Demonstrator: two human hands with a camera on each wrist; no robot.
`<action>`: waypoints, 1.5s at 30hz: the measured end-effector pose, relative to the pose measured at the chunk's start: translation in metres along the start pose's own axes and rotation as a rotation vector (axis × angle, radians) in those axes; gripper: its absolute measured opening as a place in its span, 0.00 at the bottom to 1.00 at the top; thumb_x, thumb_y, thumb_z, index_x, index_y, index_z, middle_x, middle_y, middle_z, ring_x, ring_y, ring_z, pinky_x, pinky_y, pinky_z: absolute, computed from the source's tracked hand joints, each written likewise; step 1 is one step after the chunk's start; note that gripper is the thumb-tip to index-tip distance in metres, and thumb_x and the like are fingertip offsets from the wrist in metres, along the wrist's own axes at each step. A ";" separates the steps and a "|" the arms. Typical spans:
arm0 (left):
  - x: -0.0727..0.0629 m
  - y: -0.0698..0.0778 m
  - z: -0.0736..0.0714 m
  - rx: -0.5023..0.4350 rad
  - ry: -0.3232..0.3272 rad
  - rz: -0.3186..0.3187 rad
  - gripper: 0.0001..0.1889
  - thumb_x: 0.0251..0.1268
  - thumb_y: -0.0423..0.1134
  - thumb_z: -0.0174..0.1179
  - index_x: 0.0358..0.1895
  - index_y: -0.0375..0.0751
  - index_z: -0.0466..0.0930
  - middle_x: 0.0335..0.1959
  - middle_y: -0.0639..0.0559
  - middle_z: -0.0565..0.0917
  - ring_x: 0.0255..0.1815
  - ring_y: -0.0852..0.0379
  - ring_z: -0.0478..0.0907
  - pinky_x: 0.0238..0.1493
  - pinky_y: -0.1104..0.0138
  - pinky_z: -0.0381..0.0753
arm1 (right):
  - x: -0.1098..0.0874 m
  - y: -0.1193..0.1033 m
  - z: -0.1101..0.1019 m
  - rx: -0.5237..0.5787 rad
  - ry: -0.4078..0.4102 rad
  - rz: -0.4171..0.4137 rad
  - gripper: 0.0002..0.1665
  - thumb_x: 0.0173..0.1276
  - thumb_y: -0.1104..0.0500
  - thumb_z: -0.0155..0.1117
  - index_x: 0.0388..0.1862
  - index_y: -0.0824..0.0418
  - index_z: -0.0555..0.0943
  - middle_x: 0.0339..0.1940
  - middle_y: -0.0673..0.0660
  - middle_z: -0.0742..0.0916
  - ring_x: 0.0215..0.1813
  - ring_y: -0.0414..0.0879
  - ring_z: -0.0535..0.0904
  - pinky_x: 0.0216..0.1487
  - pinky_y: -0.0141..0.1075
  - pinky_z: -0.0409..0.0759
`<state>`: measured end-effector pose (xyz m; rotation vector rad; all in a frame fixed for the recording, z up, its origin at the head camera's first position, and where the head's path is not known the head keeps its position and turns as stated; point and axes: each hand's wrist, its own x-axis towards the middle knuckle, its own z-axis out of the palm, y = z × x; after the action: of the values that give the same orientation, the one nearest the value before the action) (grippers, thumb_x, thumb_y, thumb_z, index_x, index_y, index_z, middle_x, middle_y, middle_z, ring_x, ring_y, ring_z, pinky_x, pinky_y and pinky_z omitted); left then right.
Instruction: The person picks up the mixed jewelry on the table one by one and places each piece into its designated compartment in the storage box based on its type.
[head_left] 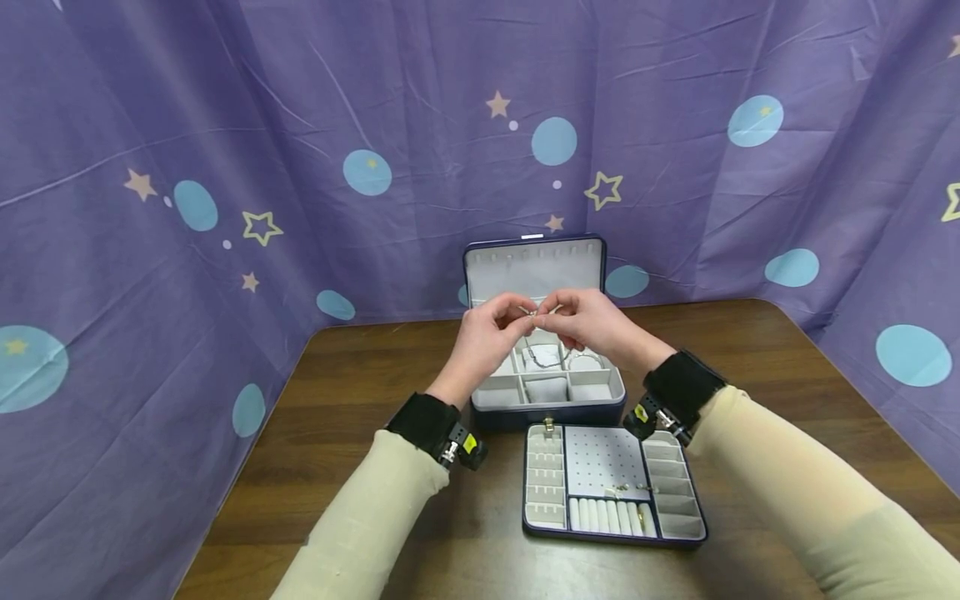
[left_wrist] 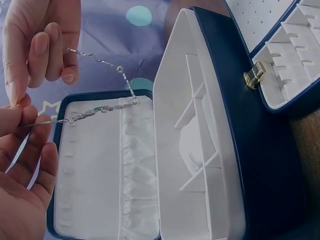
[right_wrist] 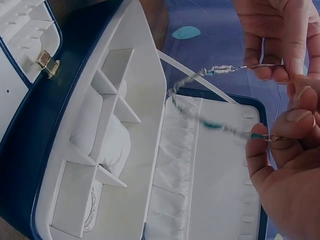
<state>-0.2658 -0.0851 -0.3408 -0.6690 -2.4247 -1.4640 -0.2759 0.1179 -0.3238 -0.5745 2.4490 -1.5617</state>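
Note:
Above the open jewelry box, my left hand and right hand meet fingertip to fingertip. Between them hangs a silver chain bracelet with small green parts, its loop drooping over the compartments. Thumb and fingers of the left hand pinch one thin chain end. The right hand pinches the other end, near a small ring or clasp. Fingers partly hide both ends, so I cannot tell whether they are joined. In the right wrist view the bracelet is slightly blurred.
Behind the hands stands the box's raised lid. White cushions and another bracelet lie in the compartments. In front, a removed tray holds small jewelry and a gold ring on the wooden table.

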 end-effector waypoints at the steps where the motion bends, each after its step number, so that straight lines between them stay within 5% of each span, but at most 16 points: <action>1: 0.000 0.000 0.000 -0.008 -0.005 -0.002 0.07 0.71 0.37 0.65 0.48 0.46 0.85 0.33 0.53 0.88 0.33 0.55 0.84 0.33 0.68 0.75 | 0.000 0.000 0.000 -0.009 0.002 -0.002 0.11 0.75 0.51 0.64 0.47 0.56 0.84 0.20 0.53 0.76 0.23 0.46 0.70 0.26 0.36 0.69; 13: 0.001 -0.002 -0.001 -0.091 -0.031 -0.083 0.08 0.72 0.40 0.64 0.49 0.45 0.86 0.37 0.54 0.88 0.40 0.51 0.86 0.39 0.66 0.78 | 0.001 0.001 0.004 -0.082 0.026 -0.044 0.08 0.77 0.53 0.62 0.44 0.56 0.82 0.19 0.53 0.76 0.24 0.47 0.70 0.27 0.36 0.69; 26: 0.005 -0.004 0.000 -0.005 -0.033 -0.131 0.16 0.71 0.32 0.59 0.59 0.44 0.78 0.38 0.51 0.83 0.38 0.52 0.86 0.35 0.66 0.78 | 0.006 0.003 0.010 -0.142 0.041 -0.104 0.10 0.78 0.56 0.60 0.46 0.62 0.80 0.29 0.62 0.86 0.33 0.62 0.82 0.33 0.39 0.77; 32: 0.010 -0.005 -0.001 0.085 -0.034 -0.142 0.14 0.70 0.31 0.57 0.55 0.40 0.82 0.37 0.50 0.83 0.32 0.54 0.86 0.28 0.69 0.74 | 0.012 0.004 0.011 -0.212 0.075 -0.130 0.06 0.79 0.57 0.59 0.44 0.59 0.80 0.27 0.55 0.86 0.33 0.57 0.84 0.32 0.38 0.75; 37: 0.015 -0.007 -0.007 0.189 -0.049 -0.158 0.11 0.71 0.36 0.59 0.51 0.40 0.87 0.38 0.50 0.86 0.30 0.57 0.82 0.31 0.68 0.76 | 0.017 0.005 0.009 -0.248 0.096 -0.115 0.07 0.79 0.56 0.58 0.45 0.59 0.79 0.27 0.54 0.86 0.35 0.60 0.84 0.32 0.39 0.74; 45: 0.024 -0.011 -0.012 0.244 -0.052 -0.178 0.09 0.75 0.41 0.59 0.44 0.42 0.86 0.35 0.50 0.87 0.34 0.56 0.83 0.37 0.64 0.79 | 0.027 0.008 0.009 -0.255 0.126 -0.100 0.08 0.79 0.56 0.58 0.45 0.60 0.79 0.30 0.57 0.87 0.31 0.50 0.84 0.36 0.40 0.74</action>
<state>-0.2926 -0.0941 -0.3334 -0.4529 -2.7038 -1.1916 -0.2987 0.1024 -0.3333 -0.6668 2.7795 -1.3664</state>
